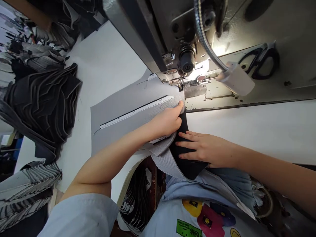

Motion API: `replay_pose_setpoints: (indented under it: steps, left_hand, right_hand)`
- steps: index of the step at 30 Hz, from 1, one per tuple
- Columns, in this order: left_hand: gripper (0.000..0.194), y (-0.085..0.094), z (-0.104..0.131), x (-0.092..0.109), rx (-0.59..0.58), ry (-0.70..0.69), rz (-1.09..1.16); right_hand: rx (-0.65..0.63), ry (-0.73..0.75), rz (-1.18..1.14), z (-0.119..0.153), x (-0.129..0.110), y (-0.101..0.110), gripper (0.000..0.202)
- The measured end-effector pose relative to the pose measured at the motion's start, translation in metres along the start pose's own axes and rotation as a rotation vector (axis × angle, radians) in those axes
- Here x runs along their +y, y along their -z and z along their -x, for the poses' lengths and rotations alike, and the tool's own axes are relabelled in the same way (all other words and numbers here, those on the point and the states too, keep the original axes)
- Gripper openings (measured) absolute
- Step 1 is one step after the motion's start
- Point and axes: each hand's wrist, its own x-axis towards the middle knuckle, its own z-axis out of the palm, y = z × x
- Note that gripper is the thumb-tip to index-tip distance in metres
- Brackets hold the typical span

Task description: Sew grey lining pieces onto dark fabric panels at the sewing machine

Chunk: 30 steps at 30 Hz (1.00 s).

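A grey fabric panel [123,102] with a long white strip [135,112] along it lies under the head of a sewing machine [187,62]. Close to the presser foot [180,86], my left hand [168,120] is closed on the panel's edge, its fingertips pressed together on the cloth. A black fabric piece [191,166] runs beneath that edge and hangs toward my lap. My right hand [207,148] rests flat on the black piece with its fingers spread. Folded grey mesh cloth [165,161] curves down between the hands.
Black-handled scissors [268,62] lie on the machine bed at the right. A lamp with a flexible metal neck [237,79] hangs near the needle. Stacks of dark fabric pieces [41,102] and striped pieces [29,184] stand left. The white table [98,62] has a curved front cutout.
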Motion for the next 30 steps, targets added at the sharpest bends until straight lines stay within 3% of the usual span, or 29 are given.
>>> replay_pose_setpoints:
  steps: [4,9,11,13,16,20,25,30]
  left_hand:
    - [0.073,0.003,-0.014,0.001,0.071,0.024,-0.070]
    - [0.064,-0.002,-0.024,-0.004,0.299,-0.035,-0.155]
    - [0.070,0.000,-0.017,-0.005,0.262,-0.025,-0.165]
    - [0.080,0.004,-0.006,-0.006,0.132,0.000,-0.156]
    - [0.071,0.007,0.004,-0.010,0.029,0.001,-0.101]
    - [0.065,0.003,-0.001,-0.013,0.076,-0.036,-0.042]
    - [0.069,0.003,-0.013,-0.008,0.073,0.010,-0.100]
    - [0.063,0.000,-0.027,-0.006,0.231,0.005,-0.138]
  right_hand:
    - [-0.020,0.034,0.047,0.001,0.023,0.011,0.079]
    - [0.045,0.039,0.101,-0.004,0.041,0.021,0.068]
    - [0.068,0.039,0.095,-0.005,0.042,0.022,0.067]
    - [0.089,0.031,0.066,-0.006,0.040,0.021,0.062]
    - [0.103,0.018,0.030,-0.008,0.033,0.016,0.058]
    - [0.071,0.033,0.034,-0.009,0.024,0.011,0.061]
    - [0.119,-0.006,0.029,-0.008,0.029,0.014,0.047]
    - [0.137,-0.031,0.060,-0.008,0.034,0.021,0.039]
